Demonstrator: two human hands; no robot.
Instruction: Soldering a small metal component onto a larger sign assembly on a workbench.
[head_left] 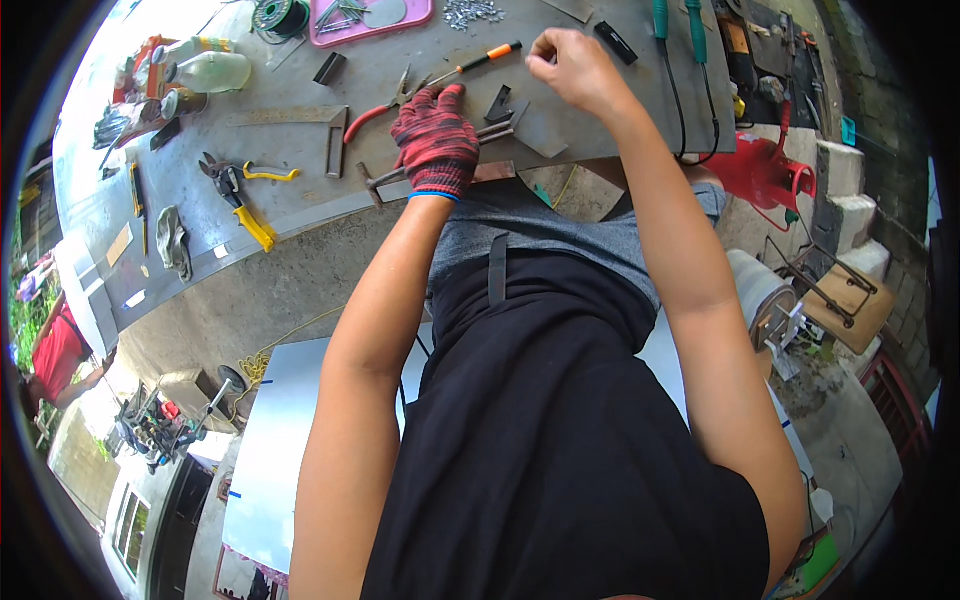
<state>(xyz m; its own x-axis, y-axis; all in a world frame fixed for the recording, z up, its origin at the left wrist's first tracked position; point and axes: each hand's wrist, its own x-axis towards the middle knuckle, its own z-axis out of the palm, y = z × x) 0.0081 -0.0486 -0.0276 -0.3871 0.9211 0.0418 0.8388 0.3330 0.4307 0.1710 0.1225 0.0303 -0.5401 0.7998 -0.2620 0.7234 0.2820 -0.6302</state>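
Observation:
My left hand (437,145), in a red-and-black knit glove, lies palm down at the bench's near edge, fingers reaching forward. Beneath it runs a hammer (374,185), its head showing left of the glove; any grip on the handle is hidden. Past the fingertips are red-handled pliers (368,122) and an orange-and-black screwdriver (488,60). My bare right hand (575,70) hovers over the bench, fingers curled inward; anything inside them is hidden. A black rectangular piece (615,43) lies beside it, and a small black bracket (498,104) sits between my hands.
On the metal bench (290,180) lie a square (335,140), yellow-handled snips (250,220), a grey glove (174,243) and bottles (215,73). A pink tray (370,25) and loose fasteners (472,13) sit farther back. Green-handled cabled tools (697,35) hang rightward; a red cylinder (755,175) stands beyond.

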